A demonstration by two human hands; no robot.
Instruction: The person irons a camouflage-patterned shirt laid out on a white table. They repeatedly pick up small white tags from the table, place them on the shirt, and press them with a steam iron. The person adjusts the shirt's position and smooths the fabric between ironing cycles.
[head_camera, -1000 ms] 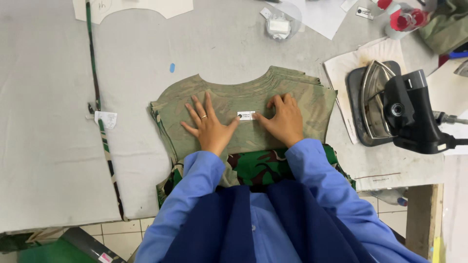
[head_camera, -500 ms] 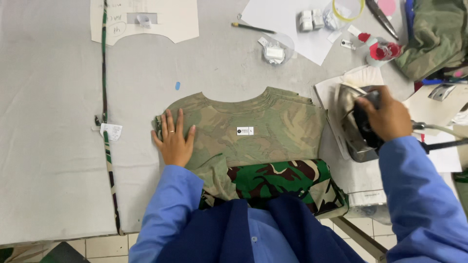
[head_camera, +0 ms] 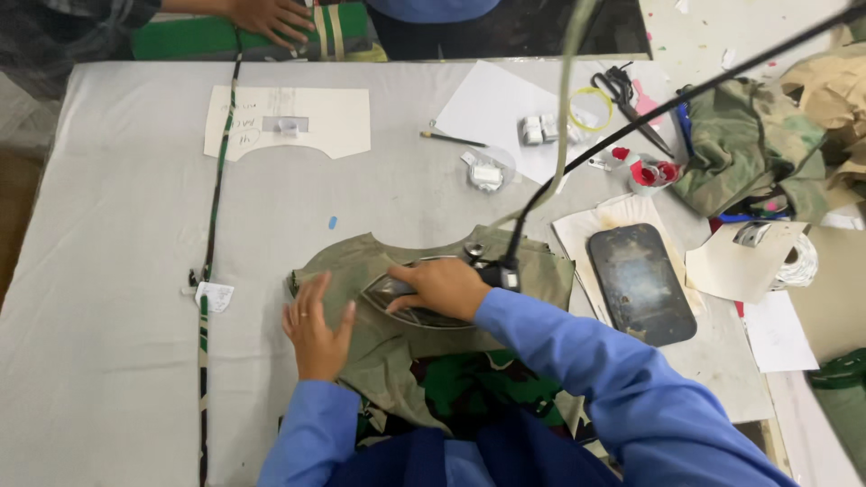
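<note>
right hand gripping dark metal iron on olive camouflage garment, left hand flat, fingers spread, grey worktop

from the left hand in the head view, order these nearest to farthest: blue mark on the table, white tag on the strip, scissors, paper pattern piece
1. White tag, just to the left hand's left, on the strip.
2. Blue mark, up the table beyond the fingers.
3. Paper pattern piece, farther up near the far edge.
4. Scissors, far corner to the right.
</note>
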